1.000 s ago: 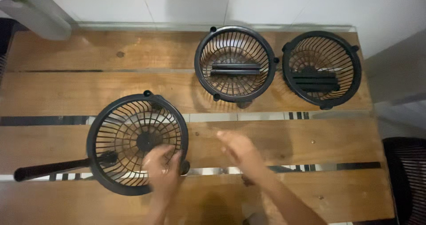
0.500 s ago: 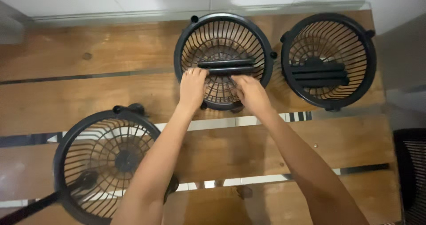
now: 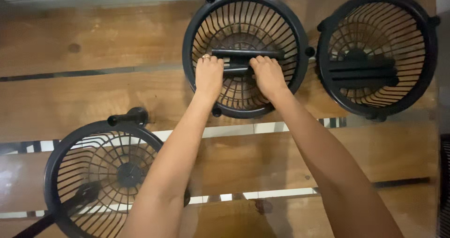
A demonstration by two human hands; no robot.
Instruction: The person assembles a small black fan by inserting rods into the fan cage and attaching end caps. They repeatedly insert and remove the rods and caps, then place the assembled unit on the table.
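Near fan guard (image 3: 101,172) at 7 o'clock on worktop (image 3: 93,92), untouched. Middle guard (image 3: 245,52) at 12: left hand (image 3: 208,76) and right hand (image 3: 267,76) inside it, fingers curled on black bar (image 3: 246,56). Looks like mid-grasp; next move likely needs an even 2-hand lift. 3rd guard (image 3: 377,52) at 2.

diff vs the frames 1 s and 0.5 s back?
Both hands left the near-left fan guard and reached away to the middle fan guard. The left hand and right hand now rest on the black bar piece lying in it; whether they grip it is unclear. All three guards, including the right fan guard, stayed put on the wooden table.
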